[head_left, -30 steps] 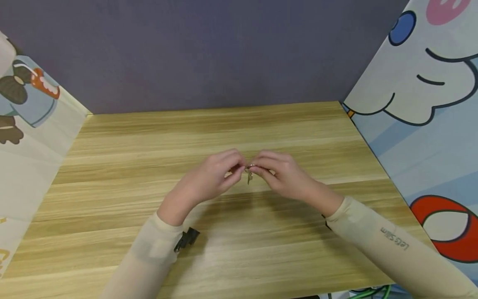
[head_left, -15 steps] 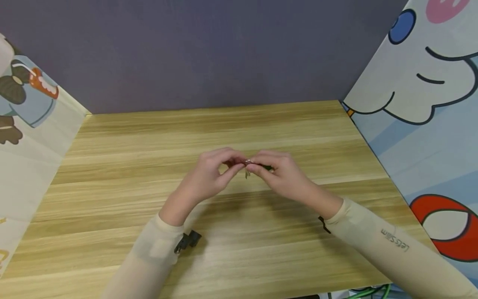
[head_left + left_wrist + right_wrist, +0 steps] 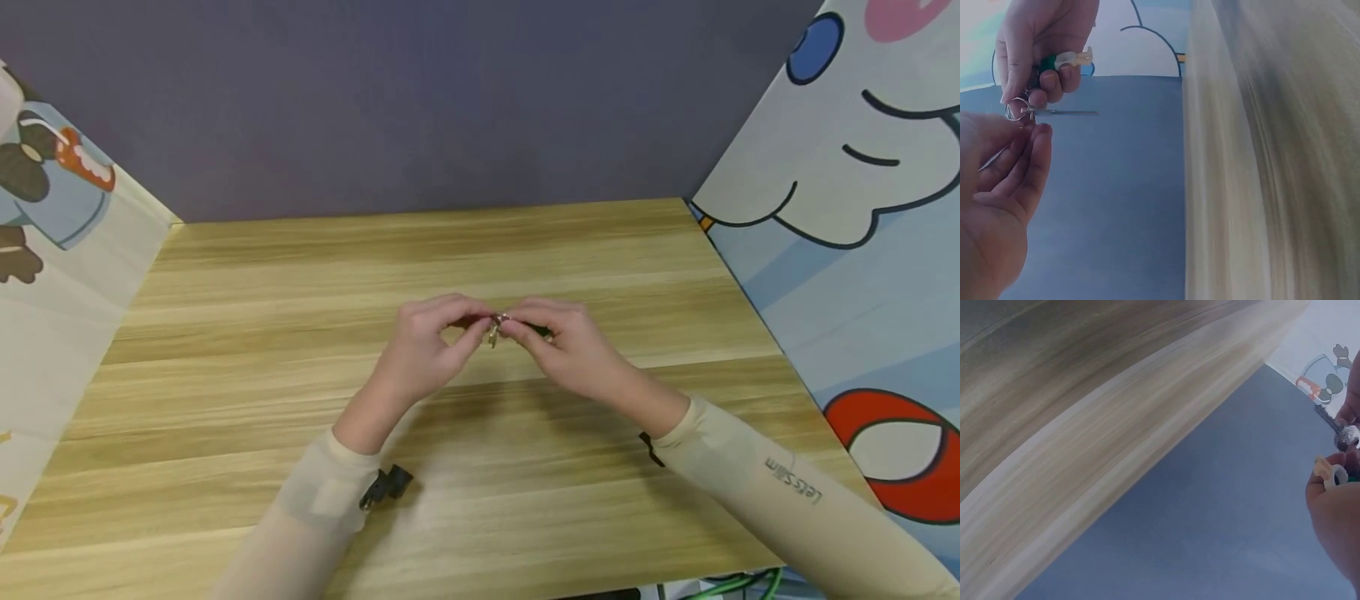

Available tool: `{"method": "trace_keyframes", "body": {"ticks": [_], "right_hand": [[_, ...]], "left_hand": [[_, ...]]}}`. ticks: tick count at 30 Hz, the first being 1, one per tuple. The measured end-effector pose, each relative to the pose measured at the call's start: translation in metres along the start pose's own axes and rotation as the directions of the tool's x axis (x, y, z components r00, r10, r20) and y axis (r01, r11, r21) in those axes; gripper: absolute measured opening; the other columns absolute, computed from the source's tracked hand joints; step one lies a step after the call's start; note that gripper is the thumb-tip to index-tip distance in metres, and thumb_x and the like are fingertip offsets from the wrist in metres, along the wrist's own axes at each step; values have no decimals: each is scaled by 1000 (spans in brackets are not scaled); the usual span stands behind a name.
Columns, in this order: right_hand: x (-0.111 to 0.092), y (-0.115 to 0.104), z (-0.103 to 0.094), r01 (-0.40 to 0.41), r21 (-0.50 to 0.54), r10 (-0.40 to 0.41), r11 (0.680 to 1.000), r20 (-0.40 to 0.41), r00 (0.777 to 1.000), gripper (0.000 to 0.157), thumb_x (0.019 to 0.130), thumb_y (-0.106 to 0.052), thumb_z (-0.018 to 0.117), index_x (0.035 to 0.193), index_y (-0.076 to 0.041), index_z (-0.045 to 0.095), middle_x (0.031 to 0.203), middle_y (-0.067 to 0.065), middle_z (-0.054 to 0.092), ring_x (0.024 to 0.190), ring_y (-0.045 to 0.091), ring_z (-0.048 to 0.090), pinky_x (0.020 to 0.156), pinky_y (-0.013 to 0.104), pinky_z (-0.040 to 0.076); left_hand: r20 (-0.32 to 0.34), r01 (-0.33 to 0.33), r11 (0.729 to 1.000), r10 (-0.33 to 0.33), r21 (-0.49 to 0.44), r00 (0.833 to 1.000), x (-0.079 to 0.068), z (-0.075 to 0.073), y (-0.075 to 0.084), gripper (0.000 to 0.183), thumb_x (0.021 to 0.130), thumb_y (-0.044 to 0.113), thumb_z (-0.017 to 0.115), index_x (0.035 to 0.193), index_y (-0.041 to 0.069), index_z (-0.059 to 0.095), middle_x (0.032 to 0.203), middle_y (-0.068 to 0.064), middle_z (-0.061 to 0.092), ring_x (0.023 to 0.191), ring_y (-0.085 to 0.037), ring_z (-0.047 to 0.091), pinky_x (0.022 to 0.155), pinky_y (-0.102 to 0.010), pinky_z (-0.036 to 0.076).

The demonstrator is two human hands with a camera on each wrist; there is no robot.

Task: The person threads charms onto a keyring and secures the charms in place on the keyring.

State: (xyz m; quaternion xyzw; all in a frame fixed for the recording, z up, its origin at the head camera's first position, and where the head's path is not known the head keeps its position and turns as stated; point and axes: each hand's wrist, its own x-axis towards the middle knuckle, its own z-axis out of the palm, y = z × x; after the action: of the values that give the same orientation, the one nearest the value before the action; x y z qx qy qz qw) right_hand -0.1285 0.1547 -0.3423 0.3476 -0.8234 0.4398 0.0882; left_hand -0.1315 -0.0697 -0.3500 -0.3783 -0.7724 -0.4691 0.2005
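Both hands meet above the middle of the table in the head view. My left hand (image 3: 431, 346) pinches a metal key ring (image 3: 1017, 109) from the left, and a thin metal edge shows between its fingers in the left wrist view. From the other side my right hand (image 3: 566, 346) holds the ring with thumb and forefinger. A small figure charm (image 3: 1067, 59), green, white and peach, lies against the right hand's fingers. One key (image 3: 1075, 112) sticks out from the ring; in the head view a small key (image 3: 493, 337) hangs between the fingertips. Fingers hide part of the ring.
The wood-grain table (image 3: 300, 275) lies under both hands. A grey-blue panel (image 3: 435, 108) stands along its back, with cartoon-printed walls at the left and right. Green cables (image 3: 738, 586) show beyond the front edge at the right. A black clip (image 3: 387, 486) sits by the left sleeve.
Both hands have shifted slightly up and away in the head view, still together at the ring. The left fingers have changed their hold, and a dark green part now shows under the right hand.
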Motion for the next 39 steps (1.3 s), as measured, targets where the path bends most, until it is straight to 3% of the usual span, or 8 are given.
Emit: {"method": "trace_keyframes", "body": {"ticks": [7,15,21,23,29,32,35,39], "right_hand": [[1,-2,0,-131,13,132,991,-29,991,8,99,-15,76,104,-14,83,103,0,81,85,9,73,72,27,61],[0,0,-3,-120,51,121,991,-10,993,11,99,-14,75,107,-15,83,106,-1,81,92,10,75,77,28,63],[1,3,-4,-25,-3,25,1000,-4,1000,11,99,-10,75,107,-10,83,103,2,81,86,11,74,74,24,61],[2,4,-5,-6,-22,6,1000,-1,1000,11,98,-9,75,105,-10,83,101,2,82,86,10,74,74,24,61],[4,-3,-6,-15,-8,15,1000,45,999,11,99,-11,75,105,-11,84,100,1,82,85,9,72,75,25,60],[5,-5,-7,-29,9,29,1000,50,998,12,100,-11,74,106,-10,84,101,2,82,82,9,70,72,24,59],[5,-6,-8,-40,26,39,999,42,998,12,99,-10,75,106,-11,84,100,2,82,78,8,67,68,23,56],[4,-5,-9,-46,52,44,998,38,998,11,99,-9,75,105,-11,85,97,2,82,73,8,62,64,23,53]], "left_hand": [[52,-7,993,13,-115,999,-2,1,0,21,89,-1,83,110,-3,80,108,-16,81,94,-23,79,84,-29,66],[50,178,970,-172,-168,984,-3,0,1,8,94,2,79,100,4,83,103,-9,79,97,-19,75,89,-27,63],[60,-51,988,43,146,997,-1,-2,3,6,95,6,79,100,4,81,97,-7,77,93,-21,70,85,-32,61],[111,-181,934,153,308,982,0,-3,5,7,97,6,76,102,3,80,97,-7,79,92,-22,72,84,-34,62],[227,-400,656,336,640,914,3,-5,14,9,98,3,69,97,1,78,89,-8,78,80,-22,72,70,-31,60],[232,-417,597,365,686,902,3,-5,17,12,98,3,67,96,0,78,85,-7,78,76,-22,70,66,-30,58],[203,-408,619,376,671,904,4,-4,16,12,97,3,67,96,0,79,84,-7,78,72,-21,69,63,-28,56],[138,-380,710,375,593,917,3,-2,12,10,95,2,68,93,1,78,82,-7,78,69,-19,68,62,-27,57]]}}
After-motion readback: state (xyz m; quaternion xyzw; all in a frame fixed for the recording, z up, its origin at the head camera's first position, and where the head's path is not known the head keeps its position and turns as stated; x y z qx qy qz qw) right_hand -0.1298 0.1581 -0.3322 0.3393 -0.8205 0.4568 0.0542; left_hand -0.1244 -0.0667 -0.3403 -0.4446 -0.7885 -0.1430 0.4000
